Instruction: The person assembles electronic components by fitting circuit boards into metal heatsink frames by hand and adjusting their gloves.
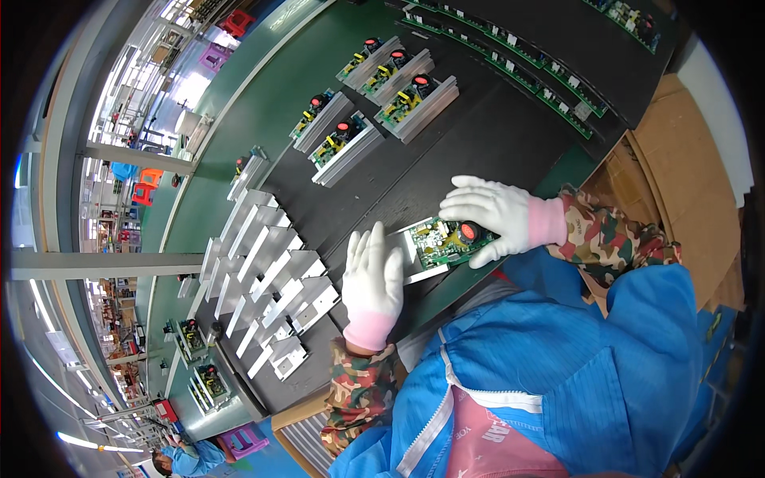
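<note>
My right hand (pixel 496 213), in a white glove with a pink cuff, grips a green circuit board (pixel 437 244) from its right end, thumb on the near edge and fingers over the far edge. A round black part with a red top sits on the board near my palm. The board lies in or over a silvery metal bracket (pixel 426 276), whose flat side shows at the left. My left hand (pixel 372 279), gloved the same way, is held flat with fingers stretched out beside the bracket's left end. Whether it touches the bracket I cannot tell.
Several bare metal brackets (pixel 267 247) stand in rows to the left. Farther back, several bracketed boards (pixel 347 147) rest on the black bench mat (pixel 486 119). Long strips of green boards (pixel 542 92) lie at the far right. A cardboard box (pixel 677 151) is at the right.
</note>
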Tool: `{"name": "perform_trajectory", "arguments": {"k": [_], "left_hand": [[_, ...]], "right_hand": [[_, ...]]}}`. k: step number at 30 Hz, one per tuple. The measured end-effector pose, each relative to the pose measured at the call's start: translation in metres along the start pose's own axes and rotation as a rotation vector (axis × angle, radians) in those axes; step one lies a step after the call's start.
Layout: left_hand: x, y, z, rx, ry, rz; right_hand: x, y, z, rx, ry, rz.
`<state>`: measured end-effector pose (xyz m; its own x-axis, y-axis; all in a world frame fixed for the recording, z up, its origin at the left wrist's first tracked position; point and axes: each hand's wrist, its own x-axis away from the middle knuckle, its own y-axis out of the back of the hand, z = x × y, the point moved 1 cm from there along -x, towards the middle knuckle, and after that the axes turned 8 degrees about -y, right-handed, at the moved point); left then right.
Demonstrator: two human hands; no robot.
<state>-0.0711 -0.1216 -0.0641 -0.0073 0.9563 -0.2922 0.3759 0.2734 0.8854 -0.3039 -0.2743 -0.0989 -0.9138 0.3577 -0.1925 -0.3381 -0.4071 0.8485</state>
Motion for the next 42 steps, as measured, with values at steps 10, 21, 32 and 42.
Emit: {"name": "perform_trajectory", "arguments": {"k": [10, 21, 32, 42], "left_hand": [[0.014, 0.003, 0.036, 0.784, 0.243, -0.07], [-0.001, -0.035, 0.012, 1.228, 0.135, -0.168], [0.027, 0.009, -0.001, 0.331, 0.157, -0.109], [0.044, -0.008, -0.014, 0.254, 0.247, -0.224]], "right_hand": [[0.0, -0.012, 0.01, -0.232, -0.146, -0.092], [-0.044, -0.056, 0.049, -0.488, -0.398, -0.304], [-0.03, -0.018, 0.053, -0.559, -0.289, -0.407], [-0.034, -0.042, 0.067, -0.448, -0.243, -0.435]]}}
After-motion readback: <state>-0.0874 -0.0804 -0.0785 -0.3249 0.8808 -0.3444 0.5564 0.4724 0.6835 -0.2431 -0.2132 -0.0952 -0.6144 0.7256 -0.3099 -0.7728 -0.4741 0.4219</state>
